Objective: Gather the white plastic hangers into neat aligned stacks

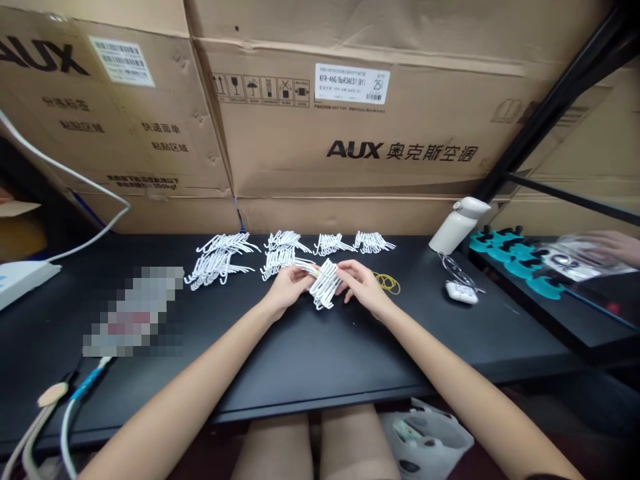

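1. The left hand [287, 287] and right hand [363, 283] clasp a white hook bundle [325, 285] over the middle of the black table [320, 353].
2. Several finished-looking bundles [280, 250] lie behind it.
3. Yellow rubber bands [389, 283] lie beside it, apparently still to go on.

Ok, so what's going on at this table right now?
A person sits at a black table, gripping a bundle of white hooks between the left hand and the right hand. More piles of hooks lie in a row behind it, and yellow rubber bands lie just right of the right hand. At the far right edge, another person's hand rests on clear bags.
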Demonstrator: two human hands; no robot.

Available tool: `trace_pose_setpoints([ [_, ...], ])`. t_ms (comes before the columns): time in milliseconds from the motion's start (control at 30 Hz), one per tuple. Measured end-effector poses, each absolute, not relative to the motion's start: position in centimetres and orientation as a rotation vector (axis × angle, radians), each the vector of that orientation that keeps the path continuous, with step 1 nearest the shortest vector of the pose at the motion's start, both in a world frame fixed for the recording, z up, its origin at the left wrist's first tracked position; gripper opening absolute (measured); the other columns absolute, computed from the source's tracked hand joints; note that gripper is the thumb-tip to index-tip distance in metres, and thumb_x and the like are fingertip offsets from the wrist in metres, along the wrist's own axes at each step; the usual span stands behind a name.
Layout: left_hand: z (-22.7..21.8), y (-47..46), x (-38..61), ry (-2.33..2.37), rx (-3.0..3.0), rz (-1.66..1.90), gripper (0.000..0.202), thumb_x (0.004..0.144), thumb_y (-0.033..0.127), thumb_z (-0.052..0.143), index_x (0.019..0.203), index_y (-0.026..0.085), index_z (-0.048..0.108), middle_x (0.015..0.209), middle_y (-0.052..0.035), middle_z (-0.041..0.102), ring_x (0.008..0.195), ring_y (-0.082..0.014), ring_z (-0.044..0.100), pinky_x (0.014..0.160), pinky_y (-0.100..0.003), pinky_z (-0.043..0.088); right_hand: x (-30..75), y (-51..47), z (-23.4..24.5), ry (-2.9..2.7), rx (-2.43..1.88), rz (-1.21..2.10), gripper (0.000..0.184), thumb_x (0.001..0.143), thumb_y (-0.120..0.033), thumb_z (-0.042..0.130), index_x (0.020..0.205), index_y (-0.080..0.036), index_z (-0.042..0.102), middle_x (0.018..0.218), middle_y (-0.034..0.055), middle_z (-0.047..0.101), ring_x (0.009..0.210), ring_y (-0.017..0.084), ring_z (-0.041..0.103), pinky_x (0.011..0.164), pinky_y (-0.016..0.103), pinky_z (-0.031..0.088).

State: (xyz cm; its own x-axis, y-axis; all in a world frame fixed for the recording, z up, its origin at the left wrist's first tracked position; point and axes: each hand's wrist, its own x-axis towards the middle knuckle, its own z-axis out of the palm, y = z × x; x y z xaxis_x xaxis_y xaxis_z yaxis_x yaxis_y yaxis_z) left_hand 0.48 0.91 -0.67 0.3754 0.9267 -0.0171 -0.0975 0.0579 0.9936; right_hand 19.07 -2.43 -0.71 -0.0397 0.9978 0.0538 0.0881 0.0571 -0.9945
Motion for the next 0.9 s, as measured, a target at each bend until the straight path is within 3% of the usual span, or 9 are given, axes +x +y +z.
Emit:
trace_pose_setpoints([
  [200, -1.0, 1.1, 0.7, 0.832, 1.270, 0.978, 0.034, 0.062, 0.031, 0.080, 0.088, 0.014, 0.067, 0.090, -0.0077, 0.072, 0.085, -0.0207, 0.066, 0.083, -0.034, 0.050, 19.1, -3.0, -1.0, -1.488, -1.161, 0.672, 0.027, 0.077, -0.038, 0.068, 0.094, -0.019, 0.061, 0.113, 0.0094, 0.061, 0.086, 0.017, 0.062, 0.059, 0.026, 0.054],
  [367, -1.0, 0.9, 0.7, 0.819, 1.334, 0.974, 0.031, 0.065, 0.031, 0.078, 0.088, 0.014, 0.067, 0.087, -0.0064, 0.070, 0.083, -0.0194, 0.065, 0.083, -0.035, 0.050, 19.1, -3.5, -0.6, -1.668, -1.061, 0.465, 0.011, 0.080, -0.030, 0.067, 0.087, -0.021, 0.068, 0.114, 0.0105, 0.061, 0.105, 0.023, 0.061, 0.076, 0.034, 0.055],
  [533, -0.8, 0.7, 0.8, 0.800, 1.433, 0.984, 0.026, 0.069, 0.030, 0.075, 0.087, 0.013, 0.067, 0.092, -0.0072, 0.067, 0.084, -0.0187, 0.064, 0.084, -0.034, 0.050, 19.1, -3.5, -0.7, -1.671, -1.087, 0.560, 0.011, 0.082, -0.030, 0.065, 0.083, -0.019, 0.068, 0.117, 0.0118, 0.059, 0.108, 0.023, 0.060, 0.079, 0.035, 0.055],
  [900, -1.0, 0.9, 1.0, 0.816, 1.453, 0.966, 0.018, 0.071, 0.022, 0.069, 0.086, 0.014, 0.064, 0.086, -0.0054, 0.068, 0.083, -0.0189, 0.066, 0.083, -0.033, 0.051, 19.2, -3.2, -1.1, -1.676, -0.969, 0.780, 0.015, 0.083, -0.035, 0.066, 0.083, -0.019, 0.066, 0.130, 0.0116, 0.053, 0.121, 0.024, 0.053, 0.100, 0.040, 0.044],
])
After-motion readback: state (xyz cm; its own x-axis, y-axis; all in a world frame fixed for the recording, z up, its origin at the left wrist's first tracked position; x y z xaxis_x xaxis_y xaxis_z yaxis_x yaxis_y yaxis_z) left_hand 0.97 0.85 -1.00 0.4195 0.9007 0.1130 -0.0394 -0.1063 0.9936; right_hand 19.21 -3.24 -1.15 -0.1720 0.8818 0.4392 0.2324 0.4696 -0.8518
